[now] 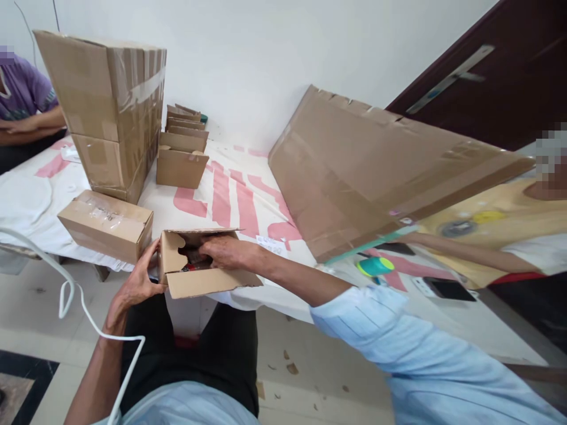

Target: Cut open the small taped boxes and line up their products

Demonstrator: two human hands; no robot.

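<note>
Head view, and we're looking down at a table spread with a white cloth (26, 200) marked in broad pink patches, its near edge hanging over a pale tiled floor (319, 366). A white wall (230, 71) rises behind, with one dark door (522, 77) at the upper right, and cardboard scraps (292, 368) are scattered over the tiles.

Now the count! We have one open box (199, 284) at the table's near edge, right in front of the wearer, its flaps spread. The left hand (140, 280) is clamped on its left end; the right hand (224, 252) is down inside, well apart from the other, and we can't tell whether those fingers grip anything. Something dark with a touch of red peeps out below them.

Just left, we see one closed carton (106, 227); behind it, one tall taped stack (88, 88). Further back runs a row of open boxes (181, 168), overlapping too much for us to number. To the right we've got one big cardboard panel (376, 165), one teal-and-yellow object (375, 267) and one dark-screened phone (449, 289). Two other people: one in purple (26, 88) at left, one in yellow (482, 224) at right.
</note>
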